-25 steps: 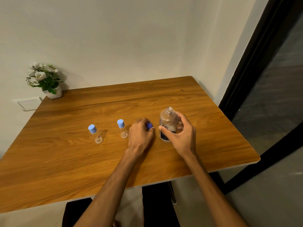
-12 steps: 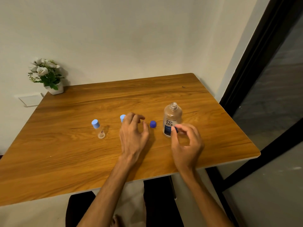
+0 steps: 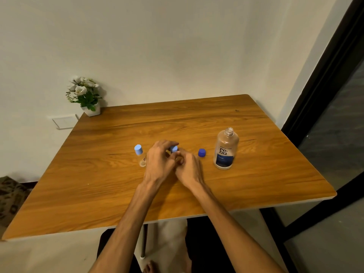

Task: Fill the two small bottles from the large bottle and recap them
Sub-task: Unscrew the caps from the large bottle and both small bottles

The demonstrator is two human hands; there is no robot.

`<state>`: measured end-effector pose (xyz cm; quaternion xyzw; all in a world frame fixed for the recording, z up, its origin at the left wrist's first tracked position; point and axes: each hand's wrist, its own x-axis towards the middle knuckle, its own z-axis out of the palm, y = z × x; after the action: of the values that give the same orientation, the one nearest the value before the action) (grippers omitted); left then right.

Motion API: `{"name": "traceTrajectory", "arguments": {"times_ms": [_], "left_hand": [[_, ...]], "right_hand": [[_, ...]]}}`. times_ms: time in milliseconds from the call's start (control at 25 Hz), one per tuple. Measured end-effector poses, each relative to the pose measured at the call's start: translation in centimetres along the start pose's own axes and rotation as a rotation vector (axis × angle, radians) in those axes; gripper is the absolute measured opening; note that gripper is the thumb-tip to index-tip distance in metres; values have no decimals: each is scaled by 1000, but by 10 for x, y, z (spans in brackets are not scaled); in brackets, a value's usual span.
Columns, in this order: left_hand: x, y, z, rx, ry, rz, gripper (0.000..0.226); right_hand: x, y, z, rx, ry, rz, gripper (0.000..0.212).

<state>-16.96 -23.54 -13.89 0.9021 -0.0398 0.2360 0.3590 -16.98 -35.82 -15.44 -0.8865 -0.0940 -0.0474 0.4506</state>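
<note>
1. Head view: both hands meet at the middle of the wooden table [image 3: 256, 184], closed around one small bottle whose light-blue cap [image 3: 174, 148] peeks out between the fingers.
2. The left hand [image 3: 159, 164] curls over the top, its fingertips touching the cap; I judge it is placed so to twist the cap off.
3. The right hand [image 3: 188, 168] presses in from the other side, lower down, its fingers bunched together; it probably steadies the bottle's body, which is hidden behind the hands, so I cannot tell exactly where the grip falls.
4. The second small bottle [image 3: 140, 155] stands just beside the left hand, on its outer side, capped and untouched.
5. The large bottle [image 3: 225, 149] stands upright, well apart from the right hand on its outer side, with its neck open.
6. Its dark-blue cap [image 3: 202, 152] lies on the table between the right hand and the large bottle, near both; set there, it stays clear of the pouring path yet within reach.
7. A potted flower [image 3: 86, 95] sits at the far left corner, well away from the work.
8. My judgement: the large bottle is ready to pour, and no small bottle is open yet.
</note>
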Motion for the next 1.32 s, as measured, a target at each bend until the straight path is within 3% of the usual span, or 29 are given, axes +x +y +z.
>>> {"name": "traceTrajectory", "arguments": {"times_ms": [200,360,520,680,720,840,920,1120,1200,1320], "left_hand": [[-5,0,4,-130,177,-202,34],[-8,16,15,-408,-43,-200,23],[-20,8,16,-554,-81,-197,31],[-2,3,16,-470,162,-260,22],[6,0,16,-419,161,-277,23],[13,-16,24,-141,-53,-308,21],[7,-24,27,-53,-111,-302,20],[2,-18,23,-150,-112,-318,54],[-9,-8,15,-197,-24,-279,48],[-25,-8,-6,-123,289,-24,23]], "right_hand": [[-27,9,7,-24,78,-30,24],[-26,10,8,-49,110,-28,12],[-18,21,2,-51,159,30,32],[-20,29,-3,13,206,40,32],[-19,30,-3,22,208,45,31],[-18,33,-3,36,177,77,31],[-18,33,-1,24,166,69,36],[-23,30,-8,58,128,70,73],[-34,29,-12,93,226,32,74],[-51,20,-16,140,425,-102,40]]}}
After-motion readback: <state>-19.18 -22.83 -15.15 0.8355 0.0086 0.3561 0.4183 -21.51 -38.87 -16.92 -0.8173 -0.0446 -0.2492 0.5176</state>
